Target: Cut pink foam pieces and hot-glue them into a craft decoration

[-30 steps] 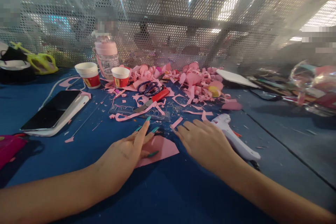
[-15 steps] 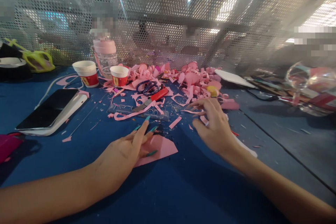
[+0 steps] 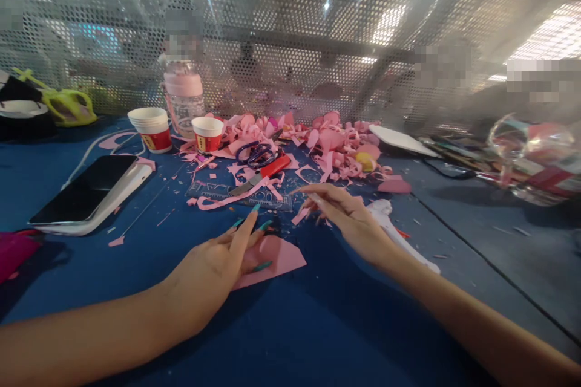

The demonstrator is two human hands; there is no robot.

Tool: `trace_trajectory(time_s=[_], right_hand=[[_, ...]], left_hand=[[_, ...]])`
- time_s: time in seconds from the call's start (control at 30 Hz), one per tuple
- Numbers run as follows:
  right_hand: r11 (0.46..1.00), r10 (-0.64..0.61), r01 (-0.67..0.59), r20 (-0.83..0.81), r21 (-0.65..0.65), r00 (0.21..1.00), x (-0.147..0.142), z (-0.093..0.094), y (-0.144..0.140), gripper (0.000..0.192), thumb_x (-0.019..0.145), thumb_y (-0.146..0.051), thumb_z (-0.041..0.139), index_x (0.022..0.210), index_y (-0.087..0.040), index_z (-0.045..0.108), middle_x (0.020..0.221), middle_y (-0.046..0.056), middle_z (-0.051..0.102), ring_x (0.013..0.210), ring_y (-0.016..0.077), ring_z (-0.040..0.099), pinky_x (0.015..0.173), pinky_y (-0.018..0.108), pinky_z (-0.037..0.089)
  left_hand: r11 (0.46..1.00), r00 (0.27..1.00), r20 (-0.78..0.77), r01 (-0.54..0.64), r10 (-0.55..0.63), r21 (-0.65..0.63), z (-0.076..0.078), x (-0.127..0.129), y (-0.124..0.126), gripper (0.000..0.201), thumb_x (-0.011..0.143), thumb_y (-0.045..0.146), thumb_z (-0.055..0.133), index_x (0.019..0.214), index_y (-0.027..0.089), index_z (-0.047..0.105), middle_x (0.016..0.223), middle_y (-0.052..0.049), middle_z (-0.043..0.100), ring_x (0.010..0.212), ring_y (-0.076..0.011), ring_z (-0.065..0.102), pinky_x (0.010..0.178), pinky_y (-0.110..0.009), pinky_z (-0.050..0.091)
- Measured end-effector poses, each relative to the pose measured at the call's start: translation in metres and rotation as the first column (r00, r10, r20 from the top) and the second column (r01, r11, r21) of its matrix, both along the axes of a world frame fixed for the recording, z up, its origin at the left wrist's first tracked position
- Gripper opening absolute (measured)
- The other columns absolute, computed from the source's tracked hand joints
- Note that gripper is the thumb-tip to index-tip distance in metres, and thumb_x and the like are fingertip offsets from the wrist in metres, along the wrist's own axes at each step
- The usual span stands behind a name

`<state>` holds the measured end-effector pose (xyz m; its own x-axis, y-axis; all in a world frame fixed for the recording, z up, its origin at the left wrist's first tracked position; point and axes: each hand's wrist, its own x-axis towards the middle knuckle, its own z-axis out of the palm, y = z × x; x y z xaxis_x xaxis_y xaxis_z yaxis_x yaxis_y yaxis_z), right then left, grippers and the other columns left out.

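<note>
My left hand (image 3: 218, 263) lies over a pink sheet of paper (image 3: 284, 257), its fingers stretched out and apart, partly covering the sheet. My right hand (image 3: 349, 217) is over the table to the right, fingers extended, with nothing visible in them. Its fingertips are near a small pink paper strip (image 3: 299, 216). Beyond my hands is a clear stencil ruler (image 3: 213, 189), with a red-handled knife (image 3: 272, 165) and a curled pink strip (image 3: 218, 201) across it. Dark-handled scissors (image 3: 256, 153) rest just behind the knife.
Pink paper scraps (image 3: 333, 139) are heaped along the perforated metal screen (image 3: 290, 72). Paper cups (image 3: 207, 136) and a bottle (image 3: 184, 103) stand at back left, a phone (image 3: 86, 190) at left. A white bone-shaped object (image 3: 399, 239) lies beside my right forearm.
My right hand has moved left and slightly toward me, away from the scrap heap to the small pink strip. My left hand has stayed on the pink sheet.
</note>
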<state>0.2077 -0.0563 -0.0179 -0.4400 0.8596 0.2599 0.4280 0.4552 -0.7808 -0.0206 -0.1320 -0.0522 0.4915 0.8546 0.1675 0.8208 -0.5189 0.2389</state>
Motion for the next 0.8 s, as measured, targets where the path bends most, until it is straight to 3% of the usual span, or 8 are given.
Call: trace_trajectory(time_s=[0.13,0.33,0.5,0.8], right_hand=[[0.998,0.001,-0.004,0.044,0.061,0.999,0.0,0.001,0.0,0.029,0.089,-0.029,0.036,0.112,-0.023,0.052,0.11,0.005,0.06,0.09,0.0138,0.059,0.075,0.029,0.048],[0.938,-0.093,-0.032,0.338,0.346,0.936,-0.005,0.006,-0.022,0.039,0.085,-0.017,0.038,0.124,-0.022,0.043,0.121,0.006,0.056,0.112,0.0183,0.049,0.094,0.041,0.041],[0.914,0.015,-0.23,0.538,0.335,0.843,-0.013,0.001,-0.051,0.055,0.075,-0.011,0.039,0.13,-0.01,0.035,0.129,0.014,0.045,0.114,0.0213,0.048,0.092,0.038,0.044],[0.944,0.089,-0.268,0.632,0.193,0.769,-0.012,-0.007,-0.052,0.07,0.071,-0.013,0.041,0.137,-0.003,0.017,0.135,0.018,0.035,0.12,0.0228,0.042,0.091,0.036,0.045]], left_hand=[[1.0,1.0,-0.018,0.015,-0.014,0.02,-0.002,0.0,0.0,0.08,0.075,0.004,0.042,0.137,0.017,-0.008,0.122,-0.011,0.054,0.111,-0.0182,0.051,0.081,-0.029,0.049],[0.997,0.988,0.133,0.075,-0.076,0.012,-0.006,-0.002,0.001,0.079,0.078,0.008,0.046,0.138,0.017,-0.005,0.121,-0.011,0.054,0.11,-0.0166,0.052,0.084,-0.028,0.049],[0.998,0.989,0.132,0.059,-0.061,0.016,-0.002,0.0,0.001,0.077,0.079,0.008,0.045,0.138,0.016,-0.004,0.118,-0.01,0.057,0.11,-0.0156,0.052,0.085,-0.029,0.048],[0.999,0.99,0.138,0.024,-0.029,0.041,0.001,0.006,0.001,0.066,0.084,0.012,0.039,0.137,0.019,0.0,0.114,-0.008,0.06,0.105,-0.0146,0.055,0.085,-0.029,0.049]])
